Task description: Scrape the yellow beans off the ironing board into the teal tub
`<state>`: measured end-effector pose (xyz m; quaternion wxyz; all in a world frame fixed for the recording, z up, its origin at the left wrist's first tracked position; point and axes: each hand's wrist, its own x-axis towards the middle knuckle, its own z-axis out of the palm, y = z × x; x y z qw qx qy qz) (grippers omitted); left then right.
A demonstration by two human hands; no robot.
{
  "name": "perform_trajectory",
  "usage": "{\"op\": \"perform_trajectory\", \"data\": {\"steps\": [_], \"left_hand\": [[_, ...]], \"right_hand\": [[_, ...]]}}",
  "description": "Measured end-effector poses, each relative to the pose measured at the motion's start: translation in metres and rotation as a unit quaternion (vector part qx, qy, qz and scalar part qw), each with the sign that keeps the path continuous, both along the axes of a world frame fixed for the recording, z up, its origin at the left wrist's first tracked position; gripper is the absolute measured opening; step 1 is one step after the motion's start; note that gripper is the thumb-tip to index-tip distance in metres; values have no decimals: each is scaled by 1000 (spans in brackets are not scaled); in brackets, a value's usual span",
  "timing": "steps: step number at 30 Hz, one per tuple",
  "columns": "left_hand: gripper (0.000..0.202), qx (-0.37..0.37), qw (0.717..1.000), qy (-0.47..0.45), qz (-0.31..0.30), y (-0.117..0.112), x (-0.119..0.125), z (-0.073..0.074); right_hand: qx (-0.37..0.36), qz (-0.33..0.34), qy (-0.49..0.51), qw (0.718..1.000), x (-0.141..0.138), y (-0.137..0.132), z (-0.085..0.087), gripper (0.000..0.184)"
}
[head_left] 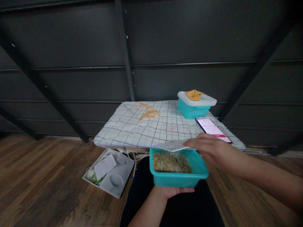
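Observation:
My left hand (169, 191) supports a teal plastic tub (180, 180) from below, in front of the table edge and over my lap. Small yellow-green beans (172, 163) lie inside, with whitish patches among them. My right hand (210, 146) grips a flat white slotted piece (174, 146) at its right end, fingers closed over it. This piece is above the tub's far rim; whether it touches the rim I cannot tell. On the checked cloth (127, 129), loose orange-yellow kernels (150, 113) are scattered toward the back left.
A second teal tub (194, 110) with a white lid stands at the back right, an orange cloth (194, 94) on top. Near my right hand lies a lit phone (213, 128). A grey tray (123, 176) holding papers sits low on the left. Dark panels rise behind the table.

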<state>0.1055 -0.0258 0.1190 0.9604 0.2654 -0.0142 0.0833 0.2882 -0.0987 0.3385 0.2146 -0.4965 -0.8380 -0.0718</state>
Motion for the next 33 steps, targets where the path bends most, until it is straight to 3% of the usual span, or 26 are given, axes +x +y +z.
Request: {"op": "perform_trajectory", "data": {"steps": [5,9,14,20,27,33], "left_hand": [[66,11,1000,3,-9,0,-2,7],[67,6,1000,6,-5,1,-2,4],[71,-4,1000,-8,-3,0,-2,-2],[69,-3,1000,-1,-17,-3,-2,5],[70,-20,999,-36,-2,-8,-6,0],[69,-37,999,-25,-10,-12,-10,11]], "right_hand": [[43,-14,-7,999,5,7,1,41],[75,-37,-21,996,13,15,1,44],[118,-141,-57,981,25,16,-2,41],[118,-208,-162,957,34,18,3,58],[73,-171,-218,958,13,25,12,59],[80,-147,-202,965,-6,7,6,63]]}}
